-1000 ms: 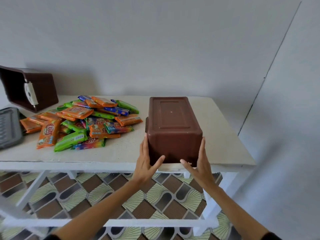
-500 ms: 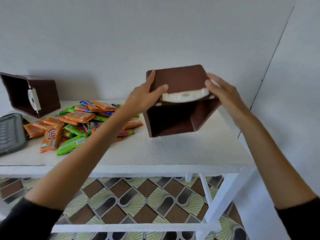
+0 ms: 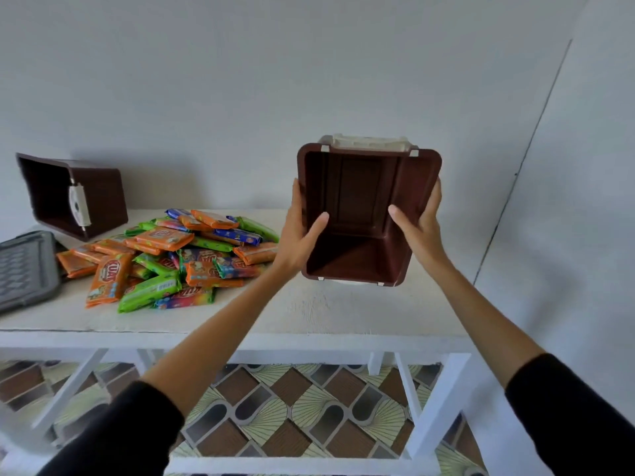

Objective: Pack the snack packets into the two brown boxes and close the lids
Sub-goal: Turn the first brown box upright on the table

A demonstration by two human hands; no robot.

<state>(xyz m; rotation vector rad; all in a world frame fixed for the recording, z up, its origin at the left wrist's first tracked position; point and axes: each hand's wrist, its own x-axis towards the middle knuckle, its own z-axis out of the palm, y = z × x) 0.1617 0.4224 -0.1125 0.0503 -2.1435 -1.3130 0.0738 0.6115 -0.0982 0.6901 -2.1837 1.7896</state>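
Observation:
I hold an empty brown box point(image 3: 360, 201) in the air above the right part of the white table point(image 3: 309, 314), its open mouth turned toward me. My left hand point(image 3: 299, 231) grips its left wall and my right hand point(image 3: 421, 228) its right wall, thumbs inside. White latches show at its top and bottom rim. A second brown box point(image 3: 74, 195) lies tipped on its side at the back left, its opening facing left. A pile of orange, green and blue snack packets point(image 3: 171, 255) lies between the boxes on the table.
A grey ribbed lid point(image 3: 25, 269) lies at the table's left edge. A grey wall stands close behind the table. Patterned brown and cream floor tiles point(image 3: 292, 417) show through the table's white frame.
The box stood upside down on the table a second ago. Both hands lifted it and turned it until its open mouth faces me.

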